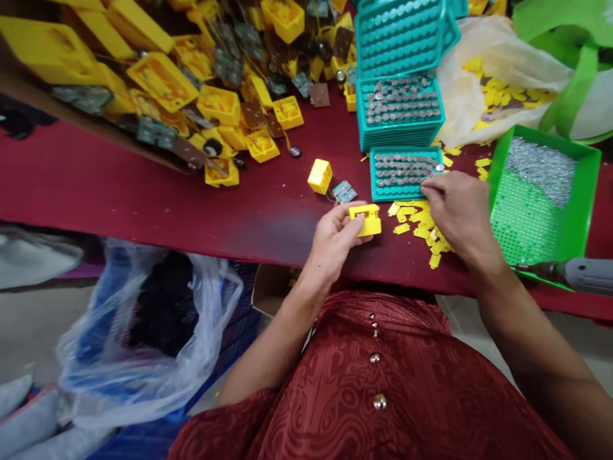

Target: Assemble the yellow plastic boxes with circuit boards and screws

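My left hand (338, 233) is closed around a small yellow plastic housing (366, 220), its open, hollowed side partly showing. Just beyond it lie a yellow box-shaped part (320, 176) and a small circuit board (344, 191) with thin wires. My right hand (460, 211) is pinched at the near right corner of a teal tray (378, 193) that holds rows of silver button cells (402, 169). Whatever those fingertips grip is hidden. Small yellow plastic tabs (421, 223) lie scattered between my two hands, some beneath the right one.
A teal tray stack (400, 137) with more cells stands behind. At right are a green basket (594, 191) of small metal pieces and a power screwdriver (584, 275). Yellow housings (165, 80) with boards pile up at back left. Below the table sits a plastic-lined blue crate (115, 281).
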Demonstrator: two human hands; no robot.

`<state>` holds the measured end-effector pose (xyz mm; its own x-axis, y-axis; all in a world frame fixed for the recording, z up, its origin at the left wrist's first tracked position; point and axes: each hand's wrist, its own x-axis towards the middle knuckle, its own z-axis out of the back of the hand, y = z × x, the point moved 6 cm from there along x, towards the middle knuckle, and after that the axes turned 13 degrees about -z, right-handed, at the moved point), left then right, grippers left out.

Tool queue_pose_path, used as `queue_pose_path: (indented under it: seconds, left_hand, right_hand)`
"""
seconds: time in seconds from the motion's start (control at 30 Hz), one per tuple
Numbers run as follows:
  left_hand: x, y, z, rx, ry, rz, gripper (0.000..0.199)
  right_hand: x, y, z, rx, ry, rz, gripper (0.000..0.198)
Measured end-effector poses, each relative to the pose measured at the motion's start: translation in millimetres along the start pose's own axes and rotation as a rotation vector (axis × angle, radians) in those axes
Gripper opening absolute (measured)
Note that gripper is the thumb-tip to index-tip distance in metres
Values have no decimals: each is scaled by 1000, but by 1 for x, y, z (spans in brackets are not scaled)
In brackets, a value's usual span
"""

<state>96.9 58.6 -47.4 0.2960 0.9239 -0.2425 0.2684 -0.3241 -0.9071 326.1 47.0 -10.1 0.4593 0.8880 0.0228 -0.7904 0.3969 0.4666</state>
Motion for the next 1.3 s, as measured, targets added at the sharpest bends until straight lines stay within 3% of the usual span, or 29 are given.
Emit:
queue_pose_path:
  seconds: [0.17, 0.3, 0.53, 0.73, 0.8, 0.87, 1.03, 1.1, 1.2, 1.3]
  left_hand:
    - [-3, -1, -5, -40, 21, -36, 30]
    - [-6, -1, -9, -38, 31, -59, 30]
    - [-11, 4, -16, 9, 137, -90, 33]
    - [-14, -2, -13, 343, 103, -357, 37]
    - [-17, -3, -14, 395, 117, -383, 39]
    - [-18, -2, -16, 343, 158, -342, 39]
    - [-18, 0, -19, 186, 239, -227, 37]
    - [-17, -1, -16, 102, 214, -186, 40]
    - [-15, -2, -9, -20, 123, -78, 42]
    - [-15, -3, -8, -85, 100, 30, 38]
  right_hand:
    - [-30, 26, 11, 480, 113, -72, 10]
    - [-48, 57, 3, 636, 176, 31, 5]
    - [-56, 62, -18, 649, 159, -14, 9]
    - [-58, 65, -13, 502, 133, 55, 8]
    - [-50, 62, -10, 447, 136, 43, 13]
    - [-40, 56, -13, 430, 221, -6, 25]
    - [-28, 41, -22, 571, 608, -32, 46]
    - [-29, 32, -12, 620, 560, -39, 49]
    - [-37, 14, 11, 505, 240, -46, 29]
    - [-56, 12, 15, 216, 110, 132, 13]
